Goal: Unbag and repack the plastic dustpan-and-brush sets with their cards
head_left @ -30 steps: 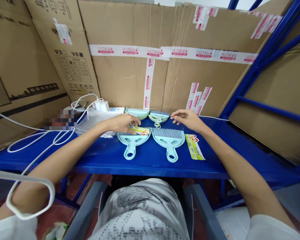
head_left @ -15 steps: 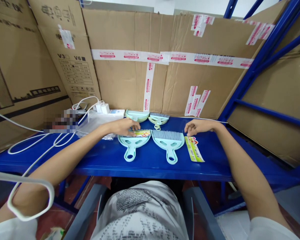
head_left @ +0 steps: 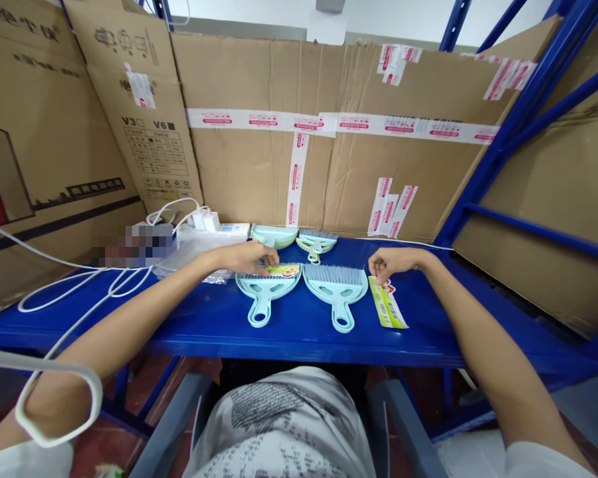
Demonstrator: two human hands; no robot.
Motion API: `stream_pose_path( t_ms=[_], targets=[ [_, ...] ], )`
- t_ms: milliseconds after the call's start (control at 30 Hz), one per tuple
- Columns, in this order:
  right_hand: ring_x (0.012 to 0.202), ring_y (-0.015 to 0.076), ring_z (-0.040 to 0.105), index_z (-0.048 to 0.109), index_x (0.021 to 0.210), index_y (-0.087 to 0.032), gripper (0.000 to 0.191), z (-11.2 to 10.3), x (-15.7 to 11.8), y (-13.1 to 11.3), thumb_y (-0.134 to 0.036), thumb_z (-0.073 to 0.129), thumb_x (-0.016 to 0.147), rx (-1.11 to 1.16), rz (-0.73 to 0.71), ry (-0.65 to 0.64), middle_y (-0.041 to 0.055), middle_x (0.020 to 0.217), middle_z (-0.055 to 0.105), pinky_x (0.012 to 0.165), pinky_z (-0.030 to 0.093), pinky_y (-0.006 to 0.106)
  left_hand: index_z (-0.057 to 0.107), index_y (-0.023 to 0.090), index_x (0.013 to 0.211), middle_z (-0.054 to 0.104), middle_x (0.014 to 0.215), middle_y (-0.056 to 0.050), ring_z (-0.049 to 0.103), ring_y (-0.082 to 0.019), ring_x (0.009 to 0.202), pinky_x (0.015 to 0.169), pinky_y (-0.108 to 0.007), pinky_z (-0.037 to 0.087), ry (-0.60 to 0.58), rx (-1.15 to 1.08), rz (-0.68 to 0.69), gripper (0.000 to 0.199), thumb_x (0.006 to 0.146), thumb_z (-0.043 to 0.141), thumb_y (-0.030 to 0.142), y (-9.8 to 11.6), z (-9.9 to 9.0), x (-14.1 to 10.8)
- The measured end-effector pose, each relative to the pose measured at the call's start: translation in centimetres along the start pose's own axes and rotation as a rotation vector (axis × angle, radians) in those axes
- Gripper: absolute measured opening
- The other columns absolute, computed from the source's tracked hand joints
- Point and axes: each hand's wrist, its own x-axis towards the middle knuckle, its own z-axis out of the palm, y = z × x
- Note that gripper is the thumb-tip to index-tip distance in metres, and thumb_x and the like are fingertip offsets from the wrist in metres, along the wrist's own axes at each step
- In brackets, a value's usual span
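Two pale green dustpan-and-brush sets lie side by side on the blue table, handles toward me. Over the bristles of the left set (head_left: 262, 295) lies a yellow-green label card (head_left: 283, 270). My left hand (head_left: 254, 255) has its thumb and fingers closed at that card's left end. The right set (head_left: 339, 292) shows its grey bristles uncovered, between my hands. To its right, a second label card (head_left: 389, 305) rests on the table. My right hand (head_left: 393, 261) has its fingertips pinched at the top edge of this card.
Behind are stacked dustpans (head_left: 274, 236) and stacked brushes (head_left: 317, 244). Clear plastic bags (head_left: 194, 252), white chargers (head_left: 205, 220) and looping white cables (head_left: 60, 292) occupy the left. Cardboard walls (head_left: 249, 169) enclose the back, and a blue metal frame (head_left: 483, 169) stands right.
My right hand has come down onto the top edge of the right label card. My left hand stays at the left card. The camera view has tilted slightly upward.
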Motion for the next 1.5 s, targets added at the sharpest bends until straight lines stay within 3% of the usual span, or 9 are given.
stream_pose_path(
  t_ms=[167,333,400,567,700,867,1033,1233,1500],
  targets=[
    [0.078,0.0220,0.070,0.070,0.084,-0.014,0.058,-0.2,-0.1,0.3,-0.063,0.089,0.059,0.020,-0.021,0.046,0.0072,0.078,0.074,0.073,0.052,0.031,0.074,0.015,0.114,0.080,0.114,-0.012,0.077,-0.022,0.098,0.084,-0.027,0.056,0.051,0.062,0.002,0.028,0.090,0.072,0.030,1.3,-1.2,-0.4],
    [0.077,0.0216,0.067,0.070,0.082,-0.016,0.055,-0.3,-0.3,0.8,-0.063,0.087,0.061,0.061,-0.039,0.094,0.0060,0.077,0.072,0.074,0.052,0.033,0.077,0.018,0.103,0.082,0.100,-0.006,0.075,-0.018,0.083,0.076,-0.025,0.053,0.403,0.135,0.026,0.023,0.100,0.061,0.034,2.6,-3.0,-1.0],
    [0.077,0.0220,0.067,0.069,0.081,-0.016,0.054,-0.5,-0.6,0.8,-0.064,0.086,0.063,0.076,-0.043,0.134,0.0063,0.077,0.071,0.074,0.051,0.033,0.077,0.017,0.100,0.082,0.096,-0.005,0.074,-0.017,0.078,0.074,-0.025,0.051,0.463,0.184,0.017,0.024,0.100,0.059,0.033,2.4,-2.9,-1.0],
    [0.076,0.0199,0.064,0.073,0.101,-0.017,0.055,-1.8,-3.2,0.4,-0.062,0.084,0.072,0.105,-0.150,0.224,0.0059,0.082,0.072,0.070,0.048,0.032,0.079,0.019,0.103,0.083,0.101,-0.004,0.076,-0.017,0.082,0.074,-0.024,0.050,0.260,0.189,0.061,0.021,0.098,0.063,0.033,1.1,-1.9,-0.4],
    [0.081,0.0191,0.064,0.073,0.112,-0.020,0.054,-2.5,-5.8,-0.4,-0.058,0.085,0.076,0.246,-0.271,0.433,0.0059,0.092,0.073,0.074,0.049,0.032,0.079,0.019,0.113,0.083,0.106,-0.004,0.074,-0.015,0.075,0.069,-0.023,0.048,0.111,0.125,0.069,0.025,0.094,0.070,0.033,0.7,-1.6,-0.2],
    [0.083,0.0170,0.067,0.075,0.101,-0.021,0.046,-0.9,-3.8,-2.5,-0.046,0.095,0.068,0.575,-0.344,0.626,0.0040,0.095,0.073,0.077,0.053,0.032,0.080,0.021,0.112,0.083,0.106,-0.003,0.071,-0.014,0.071,0.067,-0.023,0.045,0.072,0.142,0.060,0.024,0.091,0.073,0.030,1.0,-1.4,-0.2],
    [0.081,0.0166,0.068,0.077,0.094,-0.018,0.043,1.5,-0.6,-5.1,-0.038,0.099,0.062,0.793,-0.357,0.550,0.0054,0.093,0.073,0.076,0.059,0.032,0.079,0.021,0.113,0.083,0.110,-0.003,0.077,-0.018,0.088,0.076,-0.023,0.048,0.068,0.199,0.038,0.023,0.093,0.071,0.030,1.1,-1.1,-0.1],
    [0.079,0.0125,0.068,0.078,0.097,-0.021,0.038,2.2,-1.3,-6.9,-0.036,0.098,0.067,0.881,-0.527,0.635,0.0020,0.092,0.074,0.077,0.059,0.027,0.079,0.021,0.114,0.083,0.108,-0.003,0.078,-0.019,0.092,0.078,-0.024,0.049,0.084,0.236,0.036,0.023,0.096,0.068,0.031,0.7,-0.9,0.1],
    [0.072,0.0202,0.071,0.081,0.087,-0.015,0.040,3.1,1.0,-5.6,-0.043,0.095,0.063,0.462,-0.215,0.429,0.0073,0.080,0.077,0.074,0.060,0.035,0.080,0.020,0.112,0.083,0.106,-0.004,0.077,-0.018,0.085,0.073,-0.024,0.048,0.096,0.225,0.033,0.026,0.098,0.062,0.034,1.0,-0.8,0.1]
  ],
)
